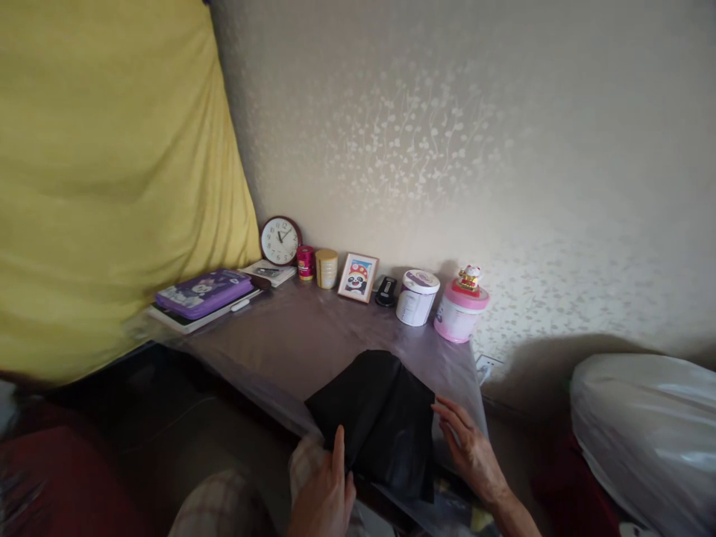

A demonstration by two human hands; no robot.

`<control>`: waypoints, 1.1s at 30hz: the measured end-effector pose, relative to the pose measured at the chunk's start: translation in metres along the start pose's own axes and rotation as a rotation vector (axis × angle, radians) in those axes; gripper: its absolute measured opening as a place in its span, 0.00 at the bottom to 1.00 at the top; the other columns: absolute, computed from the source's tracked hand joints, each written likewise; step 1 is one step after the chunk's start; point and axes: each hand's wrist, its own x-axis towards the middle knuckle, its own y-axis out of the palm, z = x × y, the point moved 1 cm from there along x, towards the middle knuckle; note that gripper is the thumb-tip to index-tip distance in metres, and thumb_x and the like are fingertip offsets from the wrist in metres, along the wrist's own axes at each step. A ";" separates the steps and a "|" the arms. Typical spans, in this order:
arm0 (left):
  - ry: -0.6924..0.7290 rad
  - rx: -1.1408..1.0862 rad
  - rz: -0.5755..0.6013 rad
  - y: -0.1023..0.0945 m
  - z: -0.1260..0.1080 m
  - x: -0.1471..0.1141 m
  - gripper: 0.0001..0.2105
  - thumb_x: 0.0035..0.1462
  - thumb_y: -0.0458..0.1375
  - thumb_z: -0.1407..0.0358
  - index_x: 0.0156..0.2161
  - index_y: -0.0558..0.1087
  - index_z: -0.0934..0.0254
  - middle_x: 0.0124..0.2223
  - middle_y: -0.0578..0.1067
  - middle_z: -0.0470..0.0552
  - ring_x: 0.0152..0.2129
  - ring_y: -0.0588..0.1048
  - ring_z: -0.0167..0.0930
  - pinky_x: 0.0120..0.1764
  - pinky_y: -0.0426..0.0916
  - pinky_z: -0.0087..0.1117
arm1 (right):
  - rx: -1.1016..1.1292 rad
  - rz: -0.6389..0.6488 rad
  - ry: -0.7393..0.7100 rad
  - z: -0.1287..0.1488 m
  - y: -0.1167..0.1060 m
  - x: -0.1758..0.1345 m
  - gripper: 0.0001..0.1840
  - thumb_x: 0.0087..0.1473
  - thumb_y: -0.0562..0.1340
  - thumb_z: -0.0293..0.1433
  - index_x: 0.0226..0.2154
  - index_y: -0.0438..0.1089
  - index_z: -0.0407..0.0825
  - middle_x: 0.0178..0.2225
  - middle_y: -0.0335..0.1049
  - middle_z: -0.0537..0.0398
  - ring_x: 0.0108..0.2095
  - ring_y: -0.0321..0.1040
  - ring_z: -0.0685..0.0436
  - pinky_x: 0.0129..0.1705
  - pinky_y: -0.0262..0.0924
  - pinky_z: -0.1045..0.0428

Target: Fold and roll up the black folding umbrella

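A black sheet [385, 418], creased down its middle and matt like thin paper or plastic, lies over the near edge of the table. My left hand [327, 492] is at its near left edge, index finger stretched along it and thumb lower down; the sheet seems held between them, though the other fingers are hidden. At the sheet's right edge, the fingertips of my right hand [473, 451] touch the border, with fingers extended and thumb apart. Part of the sheet hangs past the table edge.
Along the wall on the table [268, 335] stand a clock [280, 240], a red can [305, 263], a yellow tub [327, 268], a panda picture frame [358, 277], white tub [417, 298] and pink tub [459, 317]. A purple case [204, 292] lies left.
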 end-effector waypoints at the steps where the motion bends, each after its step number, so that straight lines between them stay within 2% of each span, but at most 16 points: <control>1: 0.002 0.004 -0.014 0.000 0.000 0.000 0.28 0.59 0.42 0.70 0.64 0.39 0.71 0.44 0.73 0.59 0.33 0.74 0.32 0.30 0.62 0.28 | 0.006 0.026 -0.008 0.005 0.000 -0.006 0.17 0.59 0.50 0.29 0.50 0.63 0.54 0.53 0.64 0.49 0.50 0.65 0.45 0.50 0.64 0.49; 5: 0.009 0.032 -0.086 0.004 0.000 -0.001 0.28 0.59 0.41 0.72 0.64 0.41 0.71 0.42 0.73 0.58 0.33 0.74 0.31 0.30 0.62 0.27 | 0.046 0.114 -0.046 0.025 0.002 -0.018 0.19 0.58 0.49 0.27 0.51 0.63 0.55 0.57 0.58 0.49 0.51 0.64 0.46 0.48 0.65 0.53; 9: 0.021 0.041 -0.126 0.007 0.000 0.000 0.28 0.58 0.42 0.71 0.63 0.42 0.71 0.43 0.73 0.58 0.33 0.73 0.31 0.31 0.61 0.27 | 0.058 0.128 -0.082 0.035 0.003 -0.018 0.19 0.58 0.49 0.27 0.49 0.65 0.55 0.56 0.59 0.47 0.47 0.68 0.46 0.44 0.68 0.53; 14: 0.007 0.034 -0.068 0.002 -0.002 -0.001 0.28 0.59 0.40 0.70 0.64 0.41 0.71 0.45 0.73 0.59 0.35 0.73 0.32 0.32 0.61 0.28 | 0.098 0.137 -0.091 0.040 -0.002 -0.015 0.17 0.58 0.48 0.27 0.44 0.68 0.55 0.55 0.61 0.47 0.47 0.68 0.46 0.44 0.68 0.52; 18: -0.004 0.009 -0.033 -0.002 -0.004 -0.001 0.28 0.59 0.40 0.71 0.64 0.40 0.73 0.45 0.73 0.59 0.34 0.74 0.32 0.33 0.63 0.29 | 0.185 0.077 -0.067 0.050 -0.010 0.001 0.15 0.59 0.49 0.28 0.43 0.67 0.54 0.54 0.62 0.47 0.51 0.65 0.45 0.49 0.64 0.51; 22: -0.003 0.020 -0.044 0.000 -0.003 -0.002 0.28 0.59 0.40 0.71 0.64 0.40 0.72 0.44 0.73 0.58 0.34 0.74 0.32 0.34 0.63 0.30 | 0.252 -0.020 -0.091 0.064 -0.009 0.030 0.12 0.58 0.50 0.27 0.41 0.66 0.51 0.52 0.64 0.47 0.50 0.66 0.45 0.48 0.64 0.50; 26: 0.000 0.018 -0.037 0.001 -0.001 0.000 0.28 0.59 0.41 0.70 0.64 0.40 0.73 0.46 0.72 0.60 0.36 0.74 0.33 0.34 0.64 0.30 | 0.270 -0.064 -0.151 0.078 0.004 0.059 0.11 0.58 0.51 0.25 0.41 0.65 0.51 0.53 0.63 0.46 0.51 0.64 0.46 0.49 0.63 0.49; 33: -0.054 -0.088 0.108 -0.011 -0.003 0.003 0.30 0.59 0.42 0.68 0.64 0.37 0.72 0.48 0.72 0.60 0.39 0.73 0.32 0.36 0.62 0.27 | 0.268 -0.104 -0.269 0.095 0.043 0.093 0.12 0.59 0.50 0.25 0.42 0.65 0.50 0.53 0.62 0.47 0.52 0.62 0.46 0.51 0.63 0.49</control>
